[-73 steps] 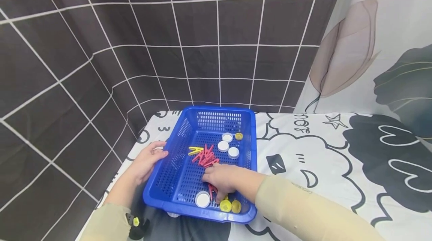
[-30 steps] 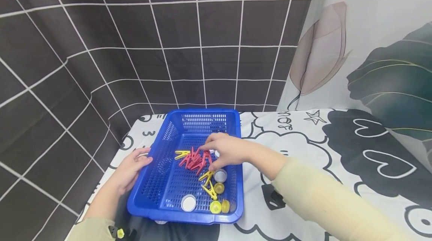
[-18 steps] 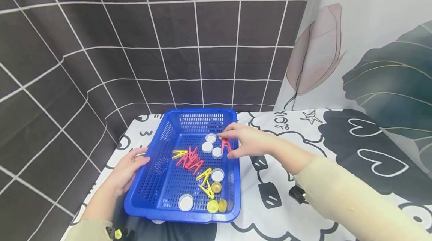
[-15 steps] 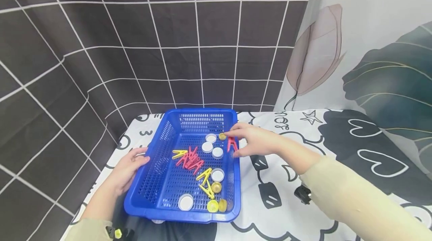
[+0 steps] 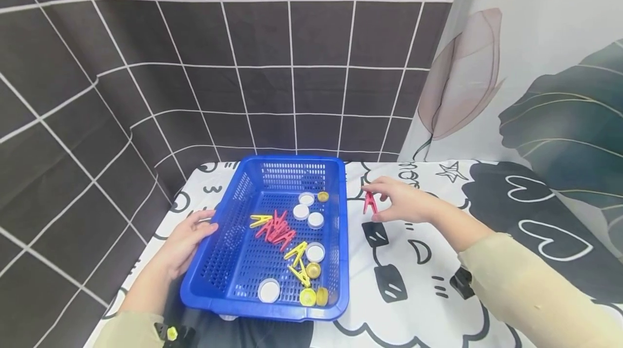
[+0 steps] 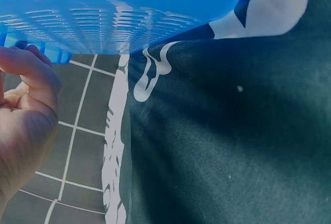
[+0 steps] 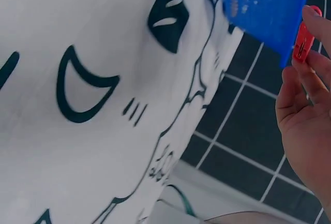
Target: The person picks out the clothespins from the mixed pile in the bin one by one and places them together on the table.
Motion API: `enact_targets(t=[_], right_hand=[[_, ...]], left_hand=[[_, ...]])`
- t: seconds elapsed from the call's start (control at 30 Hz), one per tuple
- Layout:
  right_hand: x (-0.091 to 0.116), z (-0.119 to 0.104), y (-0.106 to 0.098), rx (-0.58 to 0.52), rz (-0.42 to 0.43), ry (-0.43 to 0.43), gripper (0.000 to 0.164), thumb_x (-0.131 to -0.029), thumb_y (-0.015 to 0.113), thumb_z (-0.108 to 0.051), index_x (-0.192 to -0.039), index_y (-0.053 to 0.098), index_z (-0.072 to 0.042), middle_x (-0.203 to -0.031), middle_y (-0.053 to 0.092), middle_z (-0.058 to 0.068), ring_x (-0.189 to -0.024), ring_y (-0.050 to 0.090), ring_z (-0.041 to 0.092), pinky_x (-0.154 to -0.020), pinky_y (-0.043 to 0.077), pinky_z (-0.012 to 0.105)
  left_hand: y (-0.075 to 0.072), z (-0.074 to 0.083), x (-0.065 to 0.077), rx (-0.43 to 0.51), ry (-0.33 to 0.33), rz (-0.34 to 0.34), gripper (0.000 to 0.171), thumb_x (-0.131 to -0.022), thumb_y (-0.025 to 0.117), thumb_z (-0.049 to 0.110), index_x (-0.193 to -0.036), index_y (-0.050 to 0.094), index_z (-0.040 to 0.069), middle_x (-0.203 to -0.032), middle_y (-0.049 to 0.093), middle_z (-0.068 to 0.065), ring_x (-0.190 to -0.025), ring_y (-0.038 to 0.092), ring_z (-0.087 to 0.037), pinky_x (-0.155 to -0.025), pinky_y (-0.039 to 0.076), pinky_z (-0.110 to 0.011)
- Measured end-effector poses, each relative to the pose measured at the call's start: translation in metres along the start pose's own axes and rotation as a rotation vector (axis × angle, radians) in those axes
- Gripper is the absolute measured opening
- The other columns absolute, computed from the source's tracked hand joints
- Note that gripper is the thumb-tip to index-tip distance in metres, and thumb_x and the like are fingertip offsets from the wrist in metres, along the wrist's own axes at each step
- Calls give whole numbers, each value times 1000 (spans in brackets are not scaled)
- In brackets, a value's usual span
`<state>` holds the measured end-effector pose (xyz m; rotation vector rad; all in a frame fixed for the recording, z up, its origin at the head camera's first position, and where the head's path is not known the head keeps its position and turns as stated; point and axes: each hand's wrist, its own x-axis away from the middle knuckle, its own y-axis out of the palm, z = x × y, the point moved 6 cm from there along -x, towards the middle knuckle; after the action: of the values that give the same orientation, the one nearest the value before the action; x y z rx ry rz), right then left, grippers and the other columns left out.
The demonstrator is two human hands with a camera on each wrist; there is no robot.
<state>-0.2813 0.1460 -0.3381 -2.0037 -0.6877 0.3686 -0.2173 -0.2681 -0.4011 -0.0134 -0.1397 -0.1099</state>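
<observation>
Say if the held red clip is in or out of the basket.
Out: the head view shows the right hand pinching the red clip right of the basket.

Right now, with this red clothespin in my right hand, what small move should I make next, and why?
Probably lower the red clothespin onto the patterned cloth and let go. Your right hand pinches it outside the blue basket, just past its right side, with cloth below, while the other red clothespins lie in a pile inside.
</observation>
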Motion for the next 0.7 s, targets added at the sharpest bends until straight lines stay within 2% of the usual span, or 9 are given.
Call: enact_targets(t=[0.2,0.7], right_hand=[[-2,19,3,2,16,-10,66,-79,73,-27,-132,48,2,-127,50,18,-105,55,36,-86,50,47],[-15,58,23,-5,15,74,66,-78,73,-29,-133,48,-1,-131,48,22,-101,58,34,-86,49,48]], left_hand=[[1,0,0,19,6,-9,52,-94,52,7,-135,23,-7,-89,60,-2,-79,64,-14,-74,57,-32],[1,-3,-1,31,-5,-27,52,-95,51,9,-136,23,-5,-92,61,-4,-81,65,-17,-76,57,-34]])
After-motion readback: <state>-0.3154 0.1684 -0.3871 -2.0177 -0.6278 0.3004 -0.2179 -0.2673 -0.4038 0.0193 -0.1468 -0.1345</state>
